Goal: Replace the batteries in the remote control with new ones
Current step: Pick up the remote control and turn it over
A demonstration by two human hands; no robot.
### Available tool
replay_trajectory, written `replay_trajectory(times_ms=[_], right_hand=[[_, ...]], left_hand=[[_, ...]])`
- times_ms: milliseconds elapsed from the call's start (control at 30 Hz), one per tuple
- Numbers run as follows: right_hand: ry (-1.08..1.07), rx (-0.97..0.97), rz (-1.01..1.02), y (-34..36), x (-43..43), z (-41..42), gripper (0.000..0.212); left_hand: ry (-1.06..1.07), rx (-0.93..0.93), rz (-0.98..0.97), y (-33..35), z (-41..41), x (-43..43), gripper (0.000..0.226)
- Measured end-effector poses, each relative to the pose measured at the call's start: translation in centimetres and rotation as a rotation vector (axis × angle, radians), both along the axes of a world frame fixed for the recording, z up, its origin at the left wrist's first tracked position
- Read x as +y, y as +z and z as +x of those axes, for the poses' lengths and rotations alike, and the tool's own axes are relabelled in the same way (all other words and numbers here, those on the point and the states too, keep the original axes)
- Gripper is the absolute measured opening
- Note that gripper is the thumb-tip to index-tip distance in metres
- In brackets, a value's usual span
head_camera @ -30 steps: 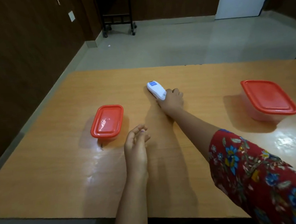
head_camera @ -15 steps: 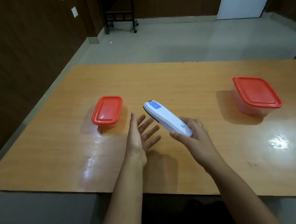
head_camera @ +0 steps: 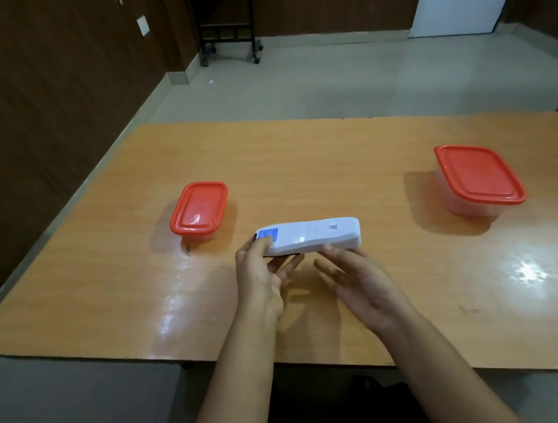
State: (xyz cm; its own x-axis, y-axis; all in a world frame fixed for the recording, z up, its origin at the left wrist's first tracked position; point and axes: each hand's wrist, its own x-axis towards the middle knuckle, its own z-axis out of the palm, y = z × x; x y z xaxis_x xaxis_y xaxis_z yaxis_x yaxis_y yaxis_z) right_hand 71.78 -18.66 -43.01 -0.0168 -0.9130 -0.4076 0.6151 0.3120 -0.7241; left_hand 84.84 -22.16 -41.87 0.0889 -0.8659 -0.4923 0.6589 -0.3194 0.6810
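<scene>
The remote control (head_camera: 311,237) is held level, back face up, over the near middle of the table (head_camera: 300,161). The left hand (head_camera: 261,282) pinches its left end, thumb on the blue label and fingers beneath. The right hand (head_camera: 364,285) supports the right end with nearly straight fingers, palm up. A small red-lidded container (head_camera: 199,207) stands to the left and a large red-lidded container (head_camera: 478,174) well to the right.
</scene>
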Motion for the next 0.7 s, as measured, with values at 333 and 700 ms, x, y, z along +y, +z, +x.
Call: replay_trajectory(times_ms=[333,700], right_hand=[[0.086,-0.036,0.074,0.6,-2.6,0.2,0.028],[0.695,0.07,0.063,1.8,-0.4,-0.6,0.036]], left_hand=[[0.031,-0.307,-0.025,-0.6,0.9,0.0,0.016],[-0.406,-0.233,0.038,-0.2,0.3,-0.4,0.058]])
